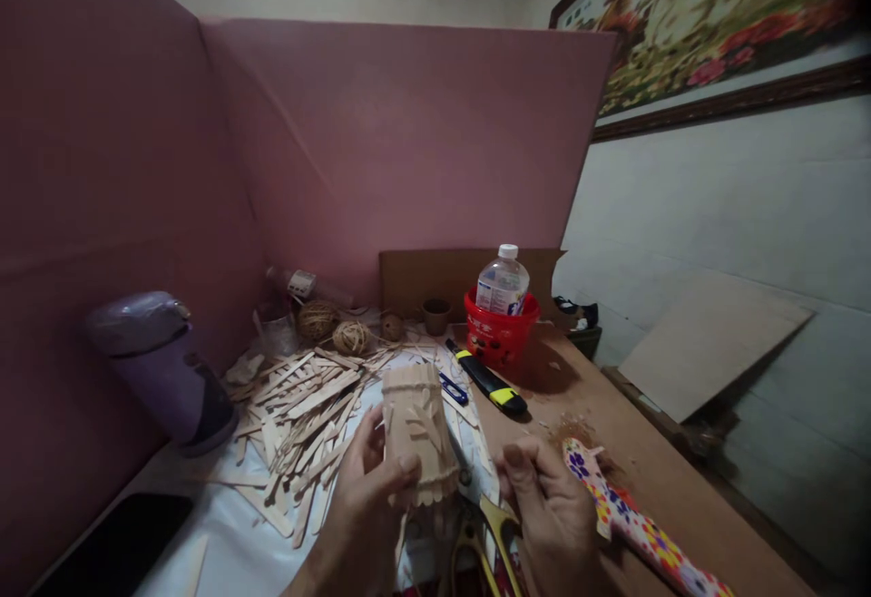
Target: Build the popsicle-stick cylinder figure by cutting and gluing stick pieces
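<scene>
My left hand (367, 497) grips a small cup-shaped holder made of wooden craft sticks (416, 429), held upright above the table, thumb pressed on its lower rim. My right hand (554, 511) is curled just right of it, fingers pinched together near the holder's base; what they pinch is too small to name. A colourful flower-patterned sleeve or cloth (636, 524) lies by the right hand. Yellow-handled scissors (494, 533) lie on the table between and below the hands.
A heap of loose craft sticks (306, 411) covers the white sheet. Behind it sit twine balls (350, 337), a red bucket (500, 334) holding a water bottle (504, 279), a yellow-black utility knife (490, 382), a purple dispenser (160, 366) and a dark phone (112, 547). Pink boards wall the back.
</scene>
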Tool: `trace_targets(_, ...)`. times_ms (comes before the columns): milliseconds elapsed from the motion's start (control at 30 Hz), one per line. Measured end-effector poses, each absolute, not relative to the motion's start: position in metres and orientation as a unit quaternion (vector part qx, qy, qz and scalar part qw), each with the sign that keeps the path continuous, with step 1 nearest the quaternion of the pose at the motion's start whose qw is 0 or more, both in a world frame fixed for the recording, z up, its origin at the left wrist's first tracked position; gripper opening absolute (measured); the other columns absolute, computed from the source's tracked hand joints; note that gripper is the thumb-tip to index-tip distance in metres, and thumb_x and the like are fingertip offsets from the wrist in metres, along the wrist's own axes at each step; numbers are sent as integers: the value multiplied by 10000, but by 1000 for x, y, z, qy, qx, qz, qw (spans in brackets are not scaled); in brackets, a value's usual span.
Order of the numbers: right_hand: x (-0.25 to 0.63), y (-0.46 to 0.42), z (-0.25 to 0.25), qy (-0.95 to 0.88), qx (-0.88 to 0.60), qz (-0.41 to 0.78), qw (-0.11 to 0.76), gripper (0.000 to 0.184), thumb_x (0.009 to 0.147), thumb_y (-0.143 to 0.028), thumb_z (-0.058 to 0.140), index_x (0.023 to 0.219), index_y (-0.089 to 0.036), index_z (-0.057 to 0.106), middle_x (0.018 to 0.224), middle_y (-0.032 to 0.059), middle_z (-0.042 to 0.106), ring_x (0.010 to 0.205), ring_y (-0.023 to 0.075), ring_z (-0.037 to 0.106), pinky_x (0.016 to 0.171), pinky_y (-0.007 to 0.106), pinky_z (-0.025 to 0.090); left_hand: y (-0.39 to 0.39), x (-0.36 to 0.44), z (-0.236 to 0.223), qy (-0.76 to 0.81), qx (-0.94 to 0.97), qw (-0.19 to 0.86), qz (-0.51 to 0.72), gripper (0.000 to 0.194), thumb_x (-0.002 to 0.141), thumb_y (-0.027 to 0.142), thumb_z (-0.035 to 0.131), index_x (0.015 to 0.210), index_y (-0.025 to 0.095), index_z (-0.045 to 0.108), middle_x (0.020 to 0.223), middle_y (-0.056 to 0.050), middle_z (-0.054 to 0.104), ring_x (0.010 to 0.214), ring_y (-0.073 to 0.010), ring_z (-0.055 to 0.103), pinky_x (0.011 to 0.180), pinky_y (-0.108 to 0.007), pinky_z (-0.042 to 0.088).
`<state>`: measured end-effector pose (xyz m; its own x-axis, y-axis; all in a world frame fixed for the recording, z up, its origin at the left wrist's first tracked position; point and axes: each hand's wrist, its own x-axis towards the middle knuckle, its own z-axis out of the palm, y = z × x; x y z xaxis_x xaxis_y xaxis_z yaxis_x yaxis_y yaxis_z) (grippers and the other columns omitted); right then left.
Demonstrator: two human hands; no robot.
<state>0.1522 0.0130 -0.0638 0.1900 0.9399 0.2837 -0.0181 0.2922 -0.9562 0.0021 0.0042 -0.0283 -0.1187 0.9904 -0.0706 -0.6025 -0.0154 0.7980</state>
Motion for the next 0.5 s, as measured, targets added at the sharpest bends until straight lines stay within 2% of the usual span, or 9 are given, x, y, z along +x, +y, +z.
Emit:
trace_targets(133, 155, 22, -56, -535, -428, 368, 629, 300, 824, -462, 594, 701, -190, 561, 609, -13, 498, 556, 133, 458, 489, 230, 358, 6, 4, -36, 415, 353, 491, 680, 753, 557, 290, 776, 1233, 155, 472, 1143, -137, 624, 1024, -320, 601, 787, -365, 505)
trace_targets(267, 155, 26, -58, -548, -407, 366, 632, 281, 850, -450, 564, 769, -181, 572, 660, 0, 521, 545, 123, 440, 475, 226, 355, 2, 5, -34, 478, 410, 386, 675, 787, 576, 272, 778, 1277, 162, 439, 1163, -126, 591, 1058, -303, 571, 843, -356, 469)
trace_targets(400, 154, 28, -66, -556, -398, 381, 622, 284, 903, -459, 483, 796, -198, 522, 638, -33, 464, 507, 103, 386, 452, 214, 324, -5, 7, -26, 520, 432, 307, 670, 807, 610, 252, 761, 1326, 206, 391, 1168, -103, 562, 1051, -279, 568, 863, -342, 455)
trace_targets(500, 153, 28, -71, -565, -403, 341, 634, 301, 934, -453, 425, 755, -213, 462, 612, -52, 413, 501, 101, 384, 455, 209, 330, -7, 5, -22, 549, 452, 268, 650, 836, 601, 244, 769, 1339, 205, 378, 1164, -109, 547, 1055, -290, 555, 898, -374, 436)
